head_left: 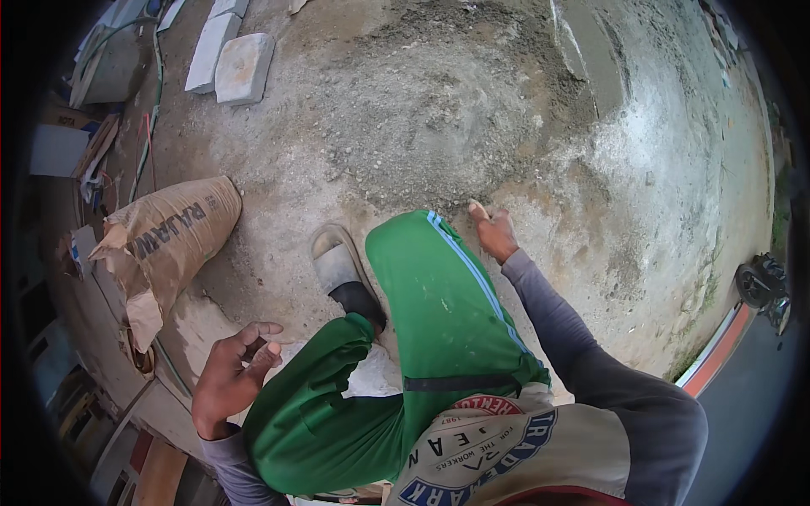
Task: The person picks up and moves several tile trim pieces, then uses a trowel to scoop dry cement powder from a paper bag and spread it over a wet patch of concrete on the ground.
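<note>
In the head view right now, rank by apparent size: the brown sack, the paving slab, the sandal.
1. brown sack, clearly largest.
2. paving slab and sandal look alike; the sandal is nearer the camera, so no ranking.

Brown paper sack [164, 244] lying at left, seemingly torn open

An outdoor building site on rough concrete ground [591, 194]. A heap of sand and gravel [439, 110] lies there, with a brown paper cement sack [164, 240] and grey paving blocks [229, 59] nearby.
</note>
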### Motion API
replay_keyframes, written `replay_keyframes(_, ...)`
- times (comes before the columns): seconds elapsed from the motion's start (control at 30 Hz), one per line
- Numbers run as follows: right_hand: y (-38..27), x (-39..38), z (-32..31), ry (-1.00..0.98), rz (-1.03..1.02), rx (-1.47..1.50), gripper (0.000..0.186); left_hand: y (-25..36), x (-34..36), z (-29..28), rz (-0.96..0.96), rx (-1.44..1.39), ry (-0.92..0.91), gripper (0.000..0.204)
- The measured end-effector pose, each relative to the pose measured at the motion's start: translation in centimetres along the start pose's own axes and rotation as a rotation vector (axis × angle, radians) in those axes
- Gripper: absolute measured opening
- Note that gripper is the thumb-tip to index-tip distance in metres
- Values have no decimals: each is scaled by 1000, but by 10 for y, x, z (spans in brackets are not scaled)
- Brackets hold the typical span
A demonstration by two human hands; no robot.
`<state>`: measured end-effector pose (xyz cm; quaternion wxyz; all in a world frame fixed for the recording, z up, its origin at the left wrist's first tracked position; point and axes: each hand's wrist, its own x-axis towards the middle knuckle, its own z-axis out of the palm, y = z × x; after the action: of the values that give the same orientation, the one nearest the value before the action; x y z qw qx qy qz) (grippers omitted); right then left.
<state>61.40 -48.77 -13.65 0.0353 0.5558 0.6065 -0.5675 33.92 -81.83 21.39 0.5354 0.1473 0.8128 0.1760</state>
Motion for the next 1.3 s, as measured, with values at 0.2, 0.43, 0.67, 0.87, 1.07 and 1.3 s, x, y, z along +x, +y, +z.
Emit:
replay_keyframes(0.2, -103, 93, 23, -118, 45, 139, 42, 0, -5, -2, 33, -6, 20, 35)
replay_keyframes(0.43, -136, 98, -6, -448, 76, 799, 38, -2, 3, 0, 14, 1, -13, 37)
replay_keyframes(0.67, -138, 34, -65, -428, -13, 732, 41, -9, -4, -1, 39, -13, 19, 32)
replay_keyframes(0.87, 20, -15, -77, -321, -225, -448, 55, -9, -9, 1, 24, -20, 5, 35)
replay_keyframes(1.07, -16, 47, 11, -221, -413, -496, 63, -10, -15, 6, 27, -52, 35, 34)
replay_keyframes(1.3, -112, 49, -8, -342, -126, 134, 57, -16, -23, 11, 31, -46, 66, 33)
